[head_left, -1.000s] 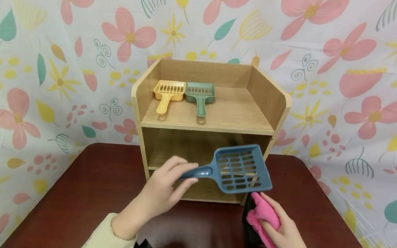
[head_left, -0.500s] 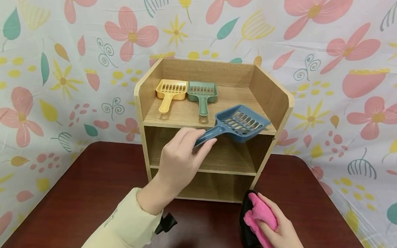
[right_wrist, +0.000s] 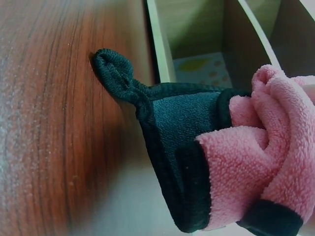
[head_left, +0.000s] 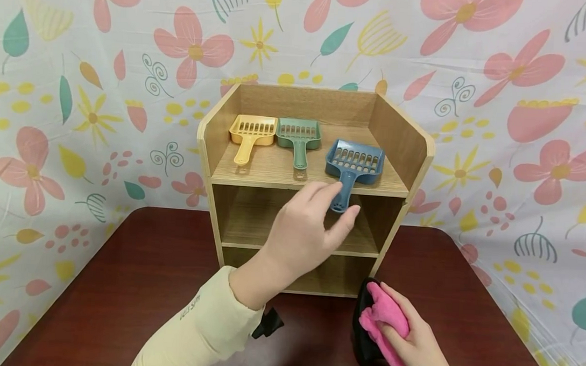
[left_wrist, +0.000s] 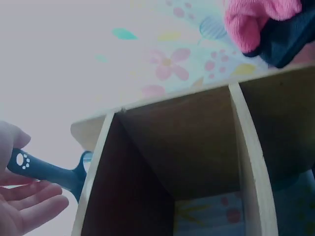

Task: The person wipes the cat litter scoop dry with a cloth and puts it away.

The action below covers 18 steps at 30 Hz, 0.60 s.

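Note:
A blue slotted litter scoop (head_left: 354,161) lies on the top shelf at the right, its handle (left_wrist: 47,169) sticking out past the front edge. My left hand (head_left: 303,234) is at that handle, thumb and fingers spread on either side of it and the paw-marked end showing between them. To the left on the same shelf lie a green litter scoop (head_left: 299,133) and a yellow litter scoop (head_left: 253,131). Low at the right, my right hand (head_left: 416,332) grips a bunched pink cloth (head_left: 387,313) with a dark-edged, dark side (right_wrist: 184,123).
The wooden shelf unit (head_left: 283,185) has raised sides and back, with two lower compartments. It stands on a dark red-brown table (head_left: 139,285) before a flower-printed curtain (head_left: 108,52). A black strap piece (head_left: 268,323) sits under the left sleeve.
My left hand has carried the blue litter scoop up from in front of the unit, turned it handle-forward, laid it on the top shelf and loosened its fingers. The right hand stays with the cloth.

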Tool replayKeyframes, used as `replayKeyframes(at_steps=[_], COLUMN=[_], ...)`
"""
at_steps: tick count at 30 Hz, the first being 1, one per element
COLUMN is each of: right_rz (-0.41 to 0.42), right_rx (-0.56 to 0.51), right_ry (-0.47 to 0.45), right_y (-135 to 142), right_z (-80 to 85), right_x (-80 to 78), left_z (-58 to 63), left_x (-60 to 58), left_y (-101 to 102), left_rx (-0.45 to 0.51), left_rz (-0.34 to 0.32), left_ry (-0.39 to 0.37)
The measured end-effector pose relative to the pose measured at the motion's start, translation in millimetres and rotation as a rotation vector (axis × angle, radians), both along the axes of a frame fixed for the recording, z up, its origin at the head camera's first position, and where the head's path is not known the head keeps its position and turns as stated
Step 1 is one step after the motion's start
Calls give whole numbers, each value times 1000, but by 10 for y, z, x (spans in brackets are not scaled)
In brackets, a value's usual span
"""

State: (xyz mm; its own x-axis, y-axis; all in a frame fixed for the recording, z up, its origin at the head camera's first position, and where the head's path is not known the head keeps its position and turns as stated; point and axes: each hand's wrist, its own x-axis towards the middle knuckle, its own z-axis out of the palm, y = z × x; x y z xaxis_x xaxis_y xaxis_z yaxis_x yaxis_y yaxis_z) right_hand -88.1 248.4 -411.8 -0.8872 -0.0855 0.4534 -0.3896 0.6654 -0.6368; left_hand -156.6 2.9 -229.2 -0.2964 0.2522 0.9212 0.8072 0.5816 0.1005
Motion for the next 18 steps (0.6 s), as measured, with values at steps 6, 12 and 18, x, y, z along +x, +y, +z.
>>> replayKeyframes(at_steps=[6,12,18], right_rz=[6,10,49], right_rx=[-7,-59,-197], right_ry=[-39,-34,-69], right_y=[11,-6,-43], right_z=[-14,-22,-34], right_x=[16,24,40], left_z=[-50,-36,-20], left_x=[32,-75,-198], left_y=[44,91,145], left_rx=[-51,-125,-156], left_rz=[-41,-18,24], left_ry=[15,297,492])
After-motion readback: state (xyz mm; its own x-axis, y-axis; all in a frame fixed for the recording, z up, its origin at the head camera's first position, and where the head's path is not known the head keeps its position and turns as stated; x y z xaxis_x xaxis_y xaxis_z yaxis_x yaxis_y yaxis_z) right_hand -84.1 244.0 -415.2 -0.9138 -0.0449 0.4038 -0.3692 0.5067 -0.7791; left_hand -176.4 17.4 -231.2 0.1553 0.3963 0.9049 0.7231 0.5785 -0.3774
